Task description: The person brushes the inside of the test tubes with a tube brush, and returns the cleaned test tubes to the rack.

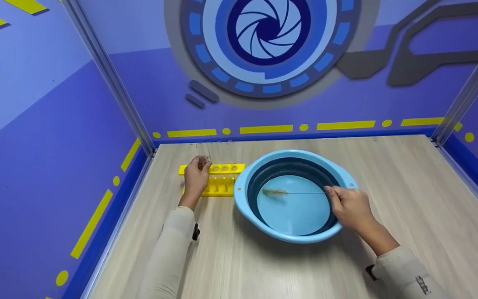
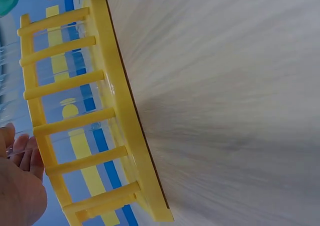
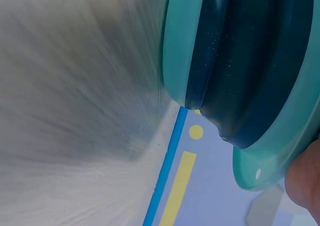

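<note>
At the yellow test tube rack [image 1: 222,193], my left hand [image 1: 195,180] pinches the upper part of a clear test tube [image 2: 65,139] that stands in it. More clear test tubes [image 1: 230,153] rise from the rack beside those fingers. My right hand [image 1: 352,207] grips the thin wire handle of a test tube brush [image 1: 275,192]. The brush lies level over the light blue basin [image 1: 297,238], bristles pointing left. In the right wrist view only a bit of the right hand [image 3: 306,181] shows beside the basin's handle, and the brush is out of sight.
The rack stands just left of the basin on a wood-grain table [image 1: 255,270]. Blue and purple panels [image 1: 139,91] wall in the back and both sides. A metal post [image 1: 114,79] rises at the back left corner.
</note>
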A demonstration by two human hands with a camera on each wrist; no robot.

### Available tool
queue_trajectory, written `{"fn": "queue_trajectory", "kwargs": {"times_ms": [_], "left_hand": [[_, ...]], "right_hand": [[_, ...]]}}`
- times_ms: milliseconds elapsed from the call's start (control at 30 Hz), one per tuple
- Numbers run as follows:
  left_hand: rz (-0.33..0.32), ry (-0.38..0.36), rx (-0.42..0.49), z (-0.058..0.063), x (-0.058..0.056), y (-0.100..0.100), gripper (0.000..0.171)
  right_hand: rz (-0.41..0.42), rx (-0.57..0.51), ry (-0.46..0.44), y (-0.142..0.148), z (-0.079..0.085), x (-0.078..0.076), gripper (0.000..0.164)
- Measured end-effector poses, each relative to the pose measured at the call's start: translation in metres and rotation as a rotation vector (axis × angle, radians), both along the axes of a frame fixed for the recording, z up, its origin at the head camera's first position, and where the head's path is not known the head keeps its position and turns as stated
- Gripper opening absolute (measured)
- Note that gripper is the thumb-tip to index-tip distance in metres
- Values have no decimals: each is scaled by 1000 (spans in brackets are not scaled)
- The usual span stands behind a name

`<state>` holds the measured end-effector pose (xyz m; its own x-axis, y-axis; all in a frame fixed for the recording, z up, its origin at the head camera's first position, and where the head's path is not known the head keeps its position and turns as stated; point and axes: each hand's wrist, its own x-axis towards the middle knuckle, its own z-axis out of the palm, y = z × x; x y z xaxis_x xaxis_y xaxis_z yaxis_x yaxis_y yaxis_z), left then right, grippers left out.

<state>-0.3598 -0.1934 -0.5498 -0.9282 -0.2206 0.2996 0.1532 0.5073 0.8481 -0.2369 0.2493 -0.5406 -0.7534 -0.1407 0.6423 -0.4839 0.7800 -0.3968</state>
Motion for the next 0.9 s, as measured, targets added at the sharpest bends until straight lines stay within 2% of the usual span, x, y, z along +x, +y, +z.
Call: {"fn": "queue_trajectory", "kwargs": {"times_ms": [300,433,700,900], "left_hand": [[24,11,-51,2,-1,1,4],[20,13,-17,0,-1,1,4],[36,-28,3,-5,-3,3,13],[28,-51,-3,0,-2,-2,20]], "right_hand": [[-19,-4,-18,0,0,-2,53],[-22,-16,-43,0,-2,-1,54],[-30,-20,-53,1,-2,2,54],[-24,-16,-59,-2,-1,-1,53]]}}
